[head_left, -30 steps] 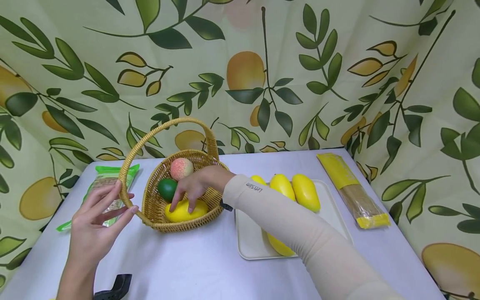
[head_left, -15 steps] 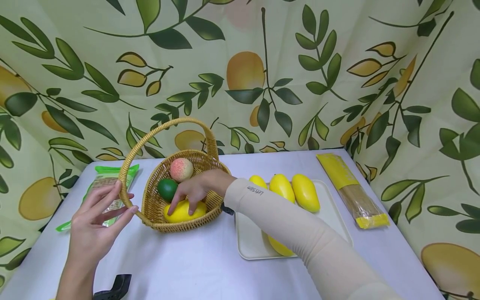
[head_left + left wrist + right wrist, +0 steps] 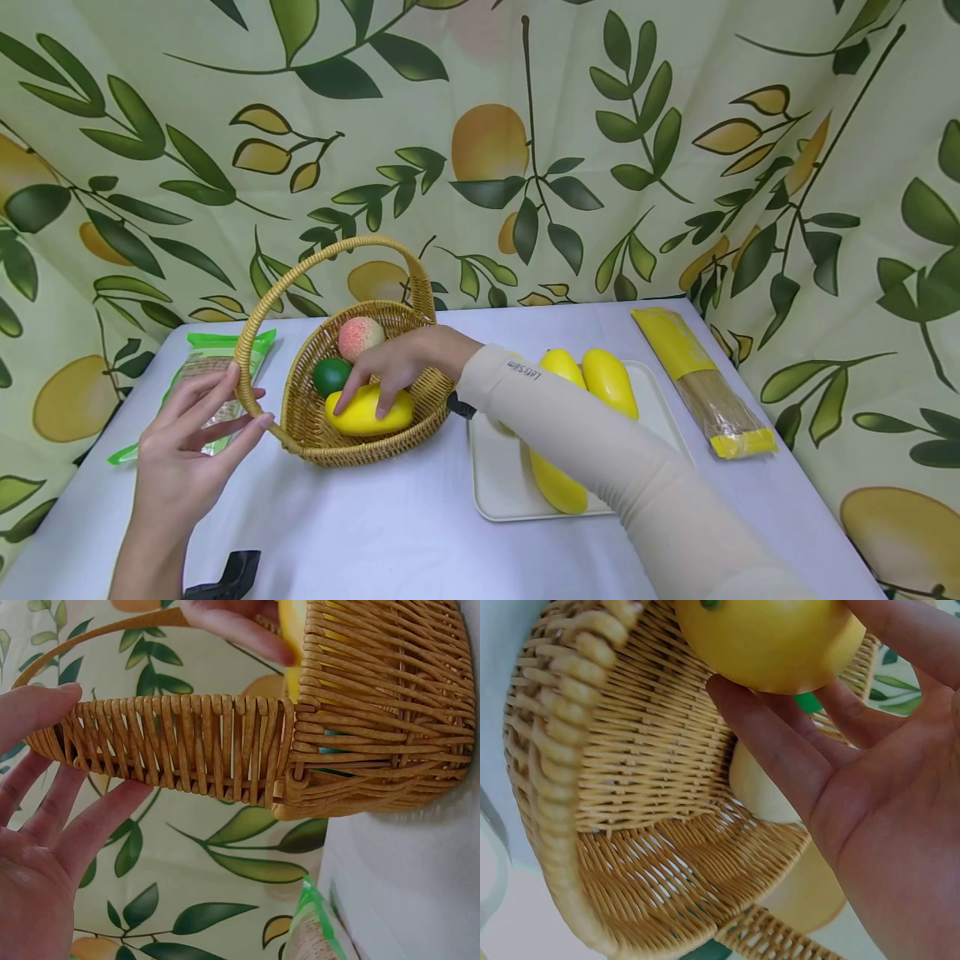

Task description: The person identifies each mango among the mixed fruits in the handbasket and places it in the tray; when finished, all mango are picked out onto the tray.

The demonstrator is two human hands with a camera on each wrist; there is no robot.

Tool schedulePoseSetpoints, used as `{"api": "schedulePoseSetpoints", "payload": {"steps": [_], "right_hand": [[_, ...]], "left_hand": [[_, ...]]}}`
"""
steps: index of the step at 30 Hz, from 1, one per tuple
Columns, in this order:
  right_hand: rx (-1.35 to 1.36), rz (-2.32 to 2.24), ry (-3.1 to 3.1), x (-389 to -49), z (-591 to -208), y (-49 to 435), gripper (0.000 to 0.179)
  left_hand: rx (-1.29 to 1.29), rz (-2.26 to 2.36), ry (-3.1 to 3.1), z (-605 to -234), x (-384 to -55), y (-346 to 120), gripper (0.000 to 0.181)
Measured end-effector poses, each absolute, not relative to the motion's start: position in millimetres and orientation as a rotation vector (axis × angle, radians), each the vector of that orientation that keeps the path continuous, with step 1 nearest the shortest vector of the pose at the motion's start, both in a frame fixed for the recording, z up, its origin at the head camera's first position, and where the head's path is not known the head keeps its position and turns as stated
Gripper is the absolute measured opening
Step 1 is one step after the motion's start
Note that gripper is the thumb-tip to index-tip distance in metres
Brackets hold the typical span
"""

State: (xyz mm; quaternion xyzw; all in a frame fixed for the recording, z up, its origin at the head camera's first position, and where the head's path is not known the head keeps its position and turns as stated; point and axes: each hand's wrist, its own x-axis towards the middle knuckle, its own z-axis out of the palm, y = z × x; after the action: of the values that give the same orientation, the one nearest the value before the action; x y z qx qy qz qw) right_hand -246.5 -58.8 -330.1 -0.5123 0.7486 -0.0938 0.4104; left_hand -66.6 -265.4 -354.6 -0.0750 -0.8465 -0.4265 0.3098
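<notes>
In the head view, my left hand (image 3: 187, 454) pinches the handle (image 3: 258, 312) of a wicker basket (image 3: 345, 454) between thumb and fingers. The left wrist view shows the thumb on one side of the woven handle (image 3: 180, 742) and fingertips against the other. My right hand (image 3: 397, 364) reaches into the basket and grips a yellow mango (image 3: 367, 419) from above. Seen from the right wrist, the mango (image 3: 772, 645) has a green stem nub and sits at the fingertips. Behind it in the basket lie a dark green round fruit (image 3: 328, 379) and a pink peach (image 3: 361, 338).
A cream tray (image 3: 483, 496) right of the basket holds several yellow mangoes (image 3: 609, 383), partly hidden by the right sleeve (image 3: 600, 458). A yellow-wrapped noodle pack (image 3: 701, 379) lies farther right. Behind the left hand is a green-edged pack (image 3: 202, 362). Leaf-patterned cloth (image 3: 487, 142) hangs behind.
My right hand has risen slightly with the mango, and its wrist has shifted a little right. The left hand keeps its hold on the handle.
</notes>
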Motion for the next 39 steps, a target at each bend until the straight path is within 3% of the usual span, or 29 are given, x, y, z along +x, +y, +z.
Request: {"api": "schedulePoseSetpoints", "payload": {"steps": [23, 39], "right_hand": [[-1.452, -0.516, 1.882, -257.2, -276.7, -18.6, 0.061], [-1.502, -0.725, 1.958, -256.5, -242.3, 59.9, 0.063]], "left_hand": [[-0.231, -1.141, -2.216, -354.5, -66.7, -265.2, 0.079], [-0.281, -1.154, -2.181, -357.3, -67.5, -267.2, 0.078]]}}
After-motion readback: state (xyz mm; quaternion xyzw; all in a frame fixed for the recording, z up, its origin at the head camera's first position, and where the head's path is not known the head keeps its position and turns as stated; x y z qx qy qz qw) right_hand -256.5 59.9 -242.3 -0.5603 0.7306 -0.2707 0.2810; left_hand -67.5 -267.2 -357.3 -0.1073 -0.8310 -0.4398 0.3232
